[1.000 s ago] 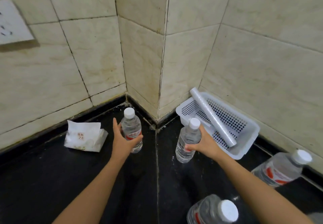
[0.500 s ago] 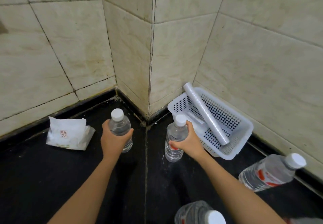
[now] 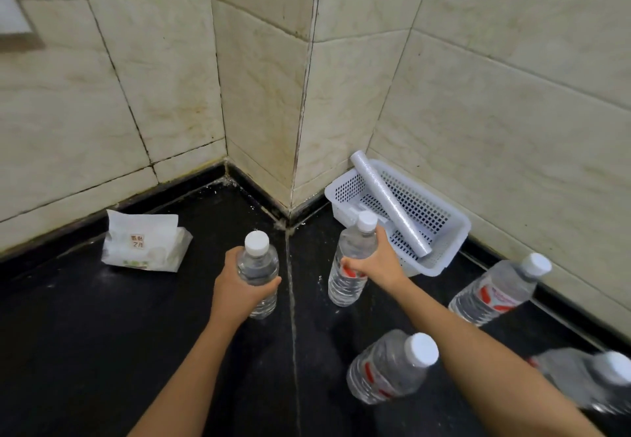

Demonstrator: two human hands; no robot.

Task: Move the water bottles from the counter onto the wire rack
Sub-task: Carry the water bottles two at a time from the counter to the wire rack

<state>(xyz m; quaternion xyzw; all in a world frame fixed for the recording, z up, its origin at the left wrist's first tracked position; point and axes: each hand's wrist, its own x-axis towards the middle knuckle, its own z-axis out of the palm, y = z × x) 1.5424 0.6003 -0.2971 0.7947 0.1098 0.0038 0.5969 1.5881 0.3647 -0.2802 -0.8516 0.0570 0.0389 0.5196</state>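
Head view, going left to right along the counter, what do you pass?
Tissue pack → left hand gripping a bottle → right hand gripping another bottle → white basket → bottle by the wall.

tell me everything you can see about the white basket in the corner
The white basket looks like moulded plastic, rectangular, with perforated walls and floor and a solid rolled rim. It sits on the black counter to the right of the jutting tiled corner, close to the right wall. A pale wrapped roll lies diagonally inside it, its top end poking above the rim. The right hand, closed around a bottle, partly overlaps its near side.
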